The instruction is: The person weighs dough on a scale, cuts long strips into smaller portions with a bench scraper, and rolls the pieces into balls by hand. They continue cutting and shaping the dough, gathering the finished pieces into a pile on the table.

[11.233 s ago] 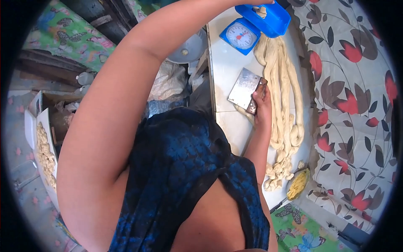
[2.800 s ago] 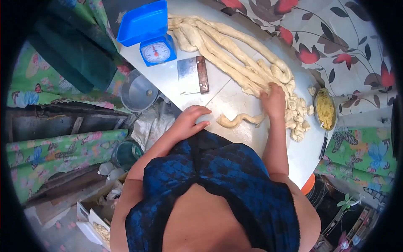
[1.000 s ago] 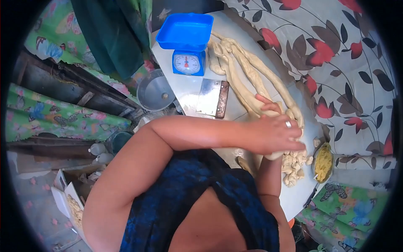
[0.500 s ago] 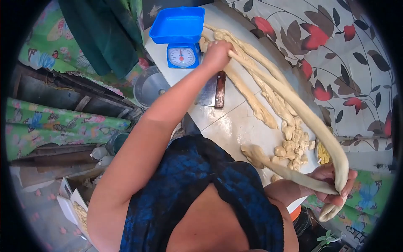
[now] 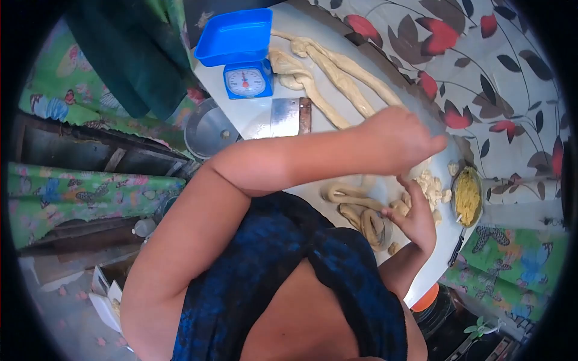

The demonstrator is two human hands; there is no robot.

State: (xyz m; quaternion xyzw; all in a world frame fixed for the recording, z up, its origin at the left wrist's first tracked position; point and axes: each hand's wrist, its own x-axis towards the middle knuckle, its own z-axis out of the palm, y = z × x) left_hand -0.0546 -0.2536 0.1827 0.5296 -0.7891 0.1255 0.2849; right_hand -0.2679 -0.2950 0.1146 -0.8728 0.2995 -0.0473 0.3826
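Observation:
My left hand reaches across over the table with its fingers curled in and the thumb sticking out; whatever it may hold is hidden. Below it, my right hand has thumb and fingers apart, its thumb close to a looped rope of dough on the table. Small dough pieces lie heaped beside my right hand, partly covered by my left. Long dough strips stretch over the far part of the table, their near ends behind my left forearm.
A blue scale with a blue tray stands far left on the table. Near it lies a dough scraper with a wooden handle. To the right are a bowl of yellow filling and a black-handled knife. A metal basin sits left.
The long dough rope stretched between my hands is now looped on the table near my body. My left hand has swung right and nearer; my right hand has moved left, its fingers now apart.

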